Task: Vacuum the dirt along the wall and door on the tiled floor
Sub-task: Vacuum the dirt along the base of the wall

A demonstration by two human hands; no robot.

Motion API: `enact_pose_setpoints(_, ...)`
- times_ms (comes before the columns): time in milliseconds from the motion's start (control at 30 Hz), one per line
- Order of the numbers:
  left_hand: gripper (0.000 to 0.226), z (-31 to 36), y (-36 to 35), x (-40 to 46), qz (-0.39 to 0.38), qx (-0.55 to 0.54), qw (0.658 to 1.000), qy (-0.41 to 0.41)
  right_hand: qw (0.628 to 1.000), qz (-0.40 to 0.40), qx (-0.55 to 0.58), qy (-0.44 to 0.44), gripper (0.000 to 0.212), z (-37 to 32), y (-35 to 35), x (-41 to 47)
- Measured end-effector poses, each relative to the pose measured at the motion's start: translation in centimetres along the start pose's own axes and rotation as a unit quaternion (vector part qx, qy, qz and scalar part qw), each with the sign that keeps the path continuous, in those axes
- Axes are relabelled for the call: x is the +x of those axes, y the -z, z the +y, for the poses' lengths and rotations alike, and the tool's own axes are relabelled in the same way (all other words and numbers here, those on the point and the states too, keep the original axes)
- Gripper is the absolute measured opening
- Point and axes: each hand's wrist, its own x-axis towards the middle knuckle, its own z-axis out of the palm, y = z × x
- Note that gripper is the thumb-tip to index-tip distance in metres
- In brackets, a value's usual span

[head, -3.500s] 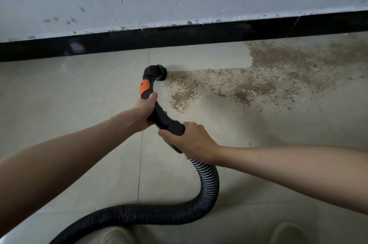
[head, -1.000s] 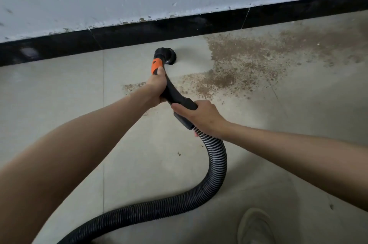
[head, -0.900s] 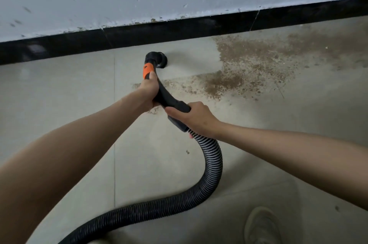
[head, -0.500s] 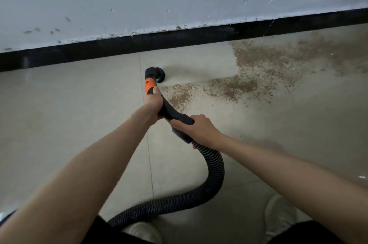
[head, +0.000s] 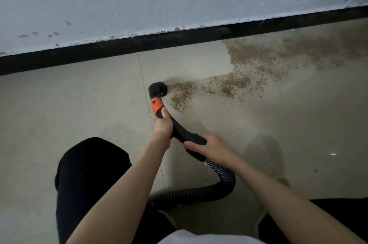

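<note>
Nozzle: black round mouth [head: 159, 89] down on the tiled floor [head: 79, 104], at the near-left edge of the dirt [head: 256, 64], just ahead of the left grip.
Dirt: brown grit spreads right and forward of both grips, up to the black skirting [head: 179, 36].
Left grip: left hand [head: 162, 125] clamped round the black wand [head: 179, 130], thumb beside the orange collar [head: 156, 105].
Right grip: right hand [head: 211, 147] wrapped round the cuff; ribbed hose [head: 225, 180] loops behind it.
Open room: bare tile left of the grips.

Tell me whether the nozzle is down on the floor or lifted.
Down: the nozzle meets the tiled floor at the dirt edge.
</note>
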Motion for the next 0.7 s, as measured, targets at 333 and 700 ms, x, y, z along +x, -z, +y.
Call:
enact_pose_setpoints(333,0.066,-0.4,-2.0,0.0,-0.014,0.052,0.998,0.012,0.995,0.093,-0.018,-0.039,0.046,1.8,-0.3,-0.9)
enact_pose_setpoints(700,0.060,-1.2,-6.5,0.1,-0.012,0.044,0.999,-0.016,0.993,0.119,-0.009,-0.011,0.061,5.8,1.9,-0.5)
